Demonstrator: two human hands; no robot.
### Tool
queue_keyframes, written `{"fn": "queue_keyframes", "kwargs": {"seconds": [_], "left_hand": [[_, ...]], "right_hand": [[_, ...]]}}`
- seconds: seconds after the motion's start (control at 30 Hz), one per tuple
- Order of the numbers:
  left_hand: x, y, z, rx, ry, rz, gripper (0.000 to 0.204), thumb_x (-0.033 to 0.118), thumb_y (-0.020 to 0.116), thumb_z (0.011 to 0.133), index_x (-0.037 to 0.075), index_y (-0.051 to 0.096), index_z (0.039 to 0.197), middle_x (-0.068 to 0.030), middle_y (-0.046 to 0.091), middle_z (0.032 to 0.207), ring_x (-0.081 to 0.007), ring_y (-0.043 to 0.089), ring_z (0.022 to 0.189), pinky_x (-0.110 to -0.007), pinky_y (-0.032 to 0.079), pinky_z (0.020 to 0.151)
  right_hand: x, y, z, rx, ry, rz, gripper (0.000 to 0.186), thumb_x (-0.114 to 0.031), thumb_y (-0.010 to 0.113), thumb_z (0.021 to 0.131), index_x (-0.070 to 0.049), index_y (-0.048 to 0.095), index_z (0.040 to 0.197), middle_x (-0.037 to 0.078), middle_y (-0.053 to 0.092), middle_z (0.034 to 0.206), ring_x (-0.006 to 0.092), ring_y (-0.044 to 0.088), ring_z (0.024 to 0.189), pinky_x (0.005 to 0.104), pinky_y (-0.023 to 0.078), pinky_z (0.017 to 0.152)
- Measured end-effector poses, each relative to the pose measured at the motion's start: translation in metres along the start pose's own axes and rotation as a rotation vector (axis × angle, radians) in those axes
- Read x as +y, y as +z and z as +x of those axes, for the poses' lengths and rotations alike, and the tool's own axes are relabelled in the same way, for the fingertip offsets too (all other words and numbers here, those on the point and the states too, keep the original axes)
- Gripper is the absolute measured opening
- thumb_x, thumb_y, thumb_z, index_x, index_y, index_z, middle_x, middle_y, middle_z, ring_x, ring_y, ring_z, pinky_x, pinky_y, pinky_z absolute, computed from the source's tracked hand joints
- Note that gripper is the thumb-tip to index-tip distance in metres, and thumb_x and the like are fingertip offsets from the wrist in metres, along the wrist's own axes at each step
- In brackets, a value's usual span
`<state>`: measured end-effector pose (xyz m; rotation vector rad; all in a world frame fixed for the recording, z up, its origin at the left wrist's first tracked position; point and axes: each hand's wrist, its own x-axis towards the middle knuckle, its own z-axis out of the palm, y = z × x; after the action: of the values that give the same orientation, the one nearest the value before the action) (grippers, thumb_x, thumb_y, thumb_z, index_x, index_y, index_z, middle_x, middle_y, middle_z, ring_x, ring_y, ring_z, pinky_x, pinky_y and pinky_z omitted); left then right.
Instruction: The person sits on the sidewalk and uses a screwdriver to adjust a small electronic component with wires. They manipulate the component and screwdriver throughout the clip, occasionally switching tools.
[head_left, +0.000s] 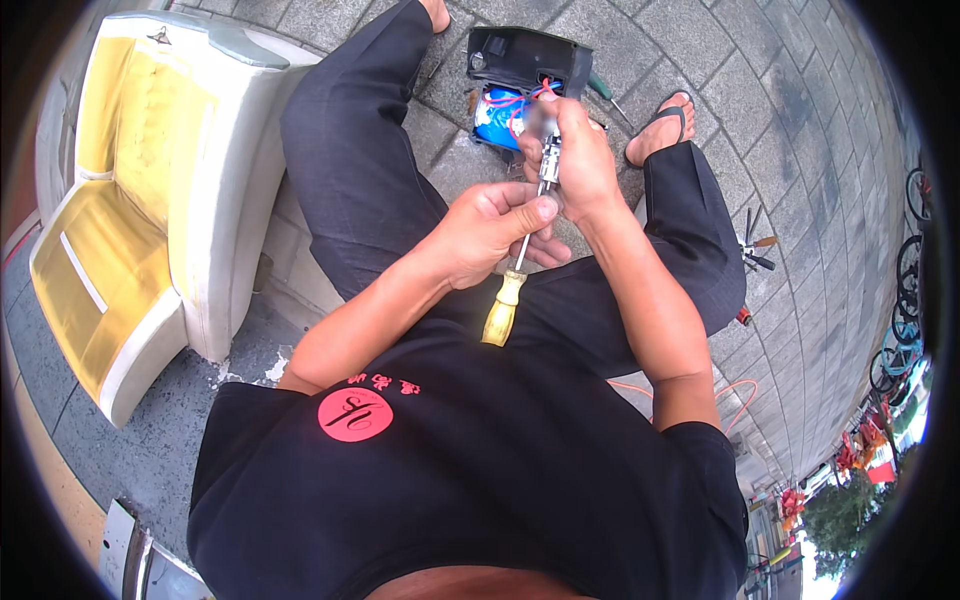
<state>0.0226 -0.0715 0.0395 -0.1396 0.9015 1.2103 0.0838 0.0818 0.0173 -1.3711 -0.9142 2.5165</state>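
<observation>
My left hand [485, 232] pinches the thin metal shaft of a screwdriver [503, 308] between thumb and fingers. Its translucent yellow handle points back toward my body. At the shaft's far end, my right hand [583, 160] grips a small silvery metal part [550, 160], its exact kind unclear. The screwdriver tip meets that part or lies right beside it. Just beyond my hands on the paving sits a black plastic housing [525, 55]. Against it rests a blue-wrapped block [497, 118], with red and blue wires running toward my right hand.
A green-handled screwdriver [606, 95] lies right of the housing. Several hand tools [757, 243] stand together beyond my right knee. A yellow and white padded seat [150, 210] is at my left. An orange cord [740, 400] trails by my right elbow. Bicycles [908, 290] stand far right.
</observation>
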Motion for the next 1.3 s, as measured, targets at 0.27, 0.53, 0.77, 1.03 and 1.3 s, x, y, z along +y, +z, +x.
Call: {"fn": "queue_keyframes", "kwargs": {"seconds": [0.27, 0.53, 0.77, 1.03, 1.3], "left_hand": [[0.012, 0.007, -0.005, -0.110, -0.001, -0.079, 0.032, 0.028, 0.067, 0.104, -0.003, 0.064, 0.113, -0.0073, 0.066, 0.090, -0.0298, 0.077, 0.089, -0.037, 0.066, 0.076], [0.004, 0.002, -0.002, -0.016, -0.026, 0.052, 0.031, 0.028, 0.068, 0.103, -0.001, 0.065, 0.115, -0.0066, 0.068, 0.091, -0.0323, 0.077, 0.093, -0.038, 0.065, 0.077], [0.006, 0.002, -0.001, -0.043, -0.049, -0.061, 0.035, 0.029, 0.070, 0.102, -0.002, 0.066, 0.119, -0.0066, 0.069, 0.091, -0.0319, 0.077, 0.093, -0.039, 0.065, 0.078], [0.014, 0.007, -0.008, -0.045, -0.045, 0.023, 0.036, 0.029, 0.070, 0.102, -0.002, 0.066, 0.119, -0.0074, 0.070, 0.091, -0.0322, 0.077, 0.094, -0.039, 0.064, 0.078], [0.003, 0.003, -0.005, 0.014, -0.039, 0.159, 0.032, 0.028, 0.067, 0.104, -0.002, 0.064, 0.115, -0.0089, 0.069, 0.097, -0.0301, 0.076, 0.099, -0.036, 0.064, 0.080]], "right_hand": [[0.000, -0.010, 0.004, -0.144, 0.086, 0.166, 0.032, -0.037, 0.059, 0.100, -0.008, 0.062, 0.089, 0.005, 0.061, 0.066, 0.0128, 0.050, 0.047, 0.0293, 0.039, 0.045], [0.001, -0.007, 0.001, -0.102, 0.058, 0.087, 0.033, -0.039, 0.058, 0.100, -0.008, 0.060, 0.088, 0.005, 0.059, 0.064, 0.0137, 0.049, 0.047, 0.0293, 0.040, 0.044], [-0.001, -0.007, 0.003, -0.112, 0.042, 0.082, 0.032, -0.038, 0.058, 0.100, -0.009, 0.060, 0.089, 0.005, 0.058, 0.064, 0.0134, 0.049, 0.047, 0.0295, 0.039, 0.044], [-0.002, -0.004, 0.002, -0.130, 0.114, 0.161, 0.035, -0.041, 0.052, 0.104, -0.010, 0.054, 0.088, 0.003, 0.051, 0.062, 0.0119, 0.036, 0.046, 0.0293, 0.031, 0.043], [-0.001, -0.003, 0.000, -0.075, 0.014, 0.060, 0.031, -0.039, 0.059, 0.101, -0.010, 0.059, 0.090, 0.005, 0.057, 0.064, 0.0127, 0.047, 0.047, 0.0288, 0.037, 0.044]]}}
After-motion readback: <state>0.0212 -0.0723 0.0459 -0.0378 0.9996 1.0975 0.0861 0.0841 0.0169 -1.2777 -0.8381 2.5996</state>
